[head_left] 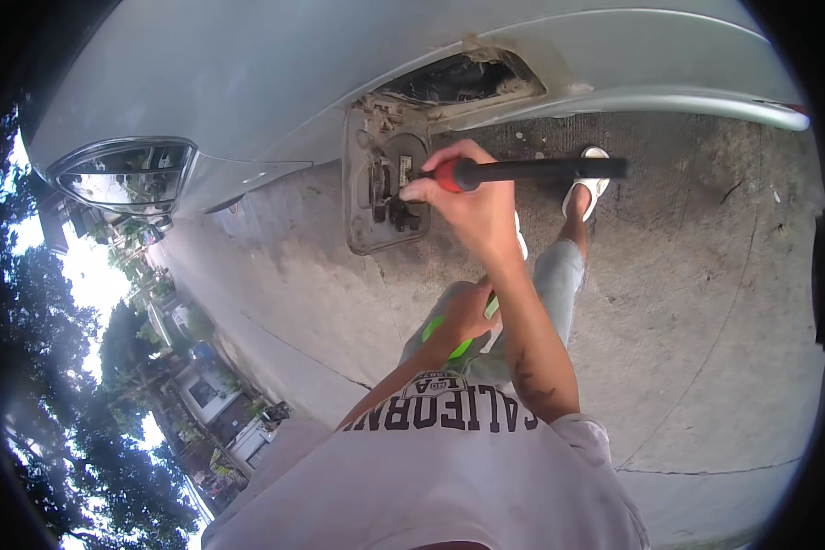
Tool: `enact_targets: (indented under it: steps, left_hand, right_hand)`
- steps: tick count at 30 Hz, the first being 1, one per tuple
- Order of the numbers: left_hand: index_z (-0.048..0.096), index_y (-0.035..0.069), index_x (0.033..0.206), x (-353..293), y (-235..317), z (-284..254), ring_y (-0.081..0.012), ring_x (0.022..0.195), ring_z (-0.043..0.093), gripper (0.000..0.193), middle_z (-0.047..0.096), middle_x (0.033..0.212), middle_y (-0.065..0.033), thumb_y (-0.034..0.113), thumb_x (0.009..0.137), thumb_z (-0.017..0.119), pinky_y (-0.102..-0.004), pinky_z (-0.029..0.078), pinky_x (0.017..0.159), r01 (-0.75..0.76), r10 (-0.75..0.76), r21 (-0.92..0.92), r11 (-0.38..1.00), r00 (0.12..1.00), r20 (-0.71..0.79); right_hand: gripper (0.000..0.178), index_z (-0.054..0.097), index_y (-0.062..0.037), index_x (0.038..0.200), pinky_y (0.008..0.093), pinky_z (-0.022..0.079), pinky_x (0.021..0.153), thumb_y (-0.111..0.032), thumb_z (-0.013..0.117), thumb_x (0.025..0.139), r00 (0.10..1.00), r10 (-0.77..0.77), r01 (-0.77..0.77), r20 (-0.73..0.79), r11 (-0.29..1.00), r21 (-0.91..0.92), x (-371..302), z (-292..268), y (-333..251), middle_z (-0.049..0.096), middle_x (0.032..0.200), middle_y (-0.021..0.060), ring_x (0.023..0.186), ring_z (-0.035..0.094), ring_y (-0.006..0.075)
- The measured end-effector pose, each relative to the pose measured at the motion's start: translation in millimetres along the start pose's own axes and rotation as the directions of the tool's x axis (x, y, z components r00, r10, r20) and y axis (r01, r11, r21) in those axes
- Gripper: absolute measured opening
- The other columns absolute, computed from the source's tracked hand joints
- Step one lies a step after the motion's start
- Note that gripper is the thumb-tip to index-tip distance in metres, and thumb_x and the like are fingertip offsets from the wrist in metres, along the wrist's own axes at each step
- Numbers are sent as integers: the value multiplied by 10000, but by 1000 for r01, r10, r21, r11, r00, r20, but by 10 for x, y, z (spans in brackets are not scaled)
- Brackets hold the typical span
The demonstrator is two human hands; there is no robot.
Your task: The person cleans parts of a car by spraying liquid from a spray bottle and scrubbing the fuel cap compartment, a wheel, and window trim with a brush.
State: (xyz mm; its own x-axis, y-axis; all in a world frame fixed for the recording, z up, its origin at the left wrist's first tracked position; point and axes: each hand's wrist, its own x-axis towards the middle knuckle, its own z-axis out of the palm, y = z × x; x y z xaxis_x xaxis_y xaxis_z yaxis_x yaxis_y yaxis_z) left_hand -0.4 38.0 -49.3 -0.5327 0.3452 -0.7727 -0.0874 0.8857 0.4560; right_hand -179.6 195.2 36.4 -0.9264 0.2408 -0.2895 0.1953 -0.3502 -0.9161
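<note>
My right hand (482,213) is closed around a long black tool with a red collar (541,170). Its shaft points to the right, and the end toward the flap is hidden by my fingers. Those fingers are at the inner face of a dirty, open hinged flap (364,215) on the silver car (275,73). Above the flap lies the grimy, dark recess (467,81) in the car body. Lower down, partly behind my right forearm, my left hand (470,313) is closed on a bright green object (461,349) whose kind I cannot make out.
Concrete ground (678,302) with thin cracks stretches below the car. The car's side mirror (124,177) juts out at the left. My foot in a white shoe (596,174) stands close under the car's lower edge. Trees (64,403) and buildings are at the far left.
</note>
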Motion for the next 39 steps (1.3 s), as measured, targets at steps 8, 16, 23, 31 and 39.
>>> enact_targets:
  steps: [8,16,23,31,39]
  left_hand:
    - [609,87,1173,-68,55,-113,-420,977,651,388,694,1007,-195,296,858,695,-498,515,813,33,-34,-48,998,999,-15]
    - [548,81,1296,-62,101,-151,-436,876,671,577,703,913,-207,294,803,758,-524,516,761,-14,14,1,1000,999,-48]
    - [673,30,1013,-61,59,38,-428,851,666,400,692,873,-223,312,758,795,-511,510,738,31,-28,16,999,990,-139]
    - [665,61,1103,-149,197,-50,-418,953,665,393,704,983,-212,277,791,766,-513,518,800,85,-87,-28,996,989,-121]
    - [668,71,1146,-87,236,35,-417,1004,661,419,707,1041,-202,319,817,747,-504,522,841,40,-43,-34,999,992,-116]
  right_hand:
    - [324,729,-97,1121,361,483,931,-135,770,802,965,-214,215,152,977,12,163,21,340,604,1124,90,1058,609,250]
    - [175,738,-66,963,339,508,805,-19,723,795,967,-246,247,59,969,-4,263,109,711,568,916,84,856,613,245]
    - [145,741,-73,910,341,495,685,-31,731,771,969,-233,232,-75,972,-25,358,287,696,552,814,90,719,603,237]
    - [101,725,-61,821,310,479,681,-13,745,734,960,-268,250,-83,951,-183,381,291,776,599,792,73,699,614,221]
    - [100,706,-54,786,375,506,625,-5,726,701,956,-282,261,-83,944,-203,533,113,795,608,752,101,670,643,286]
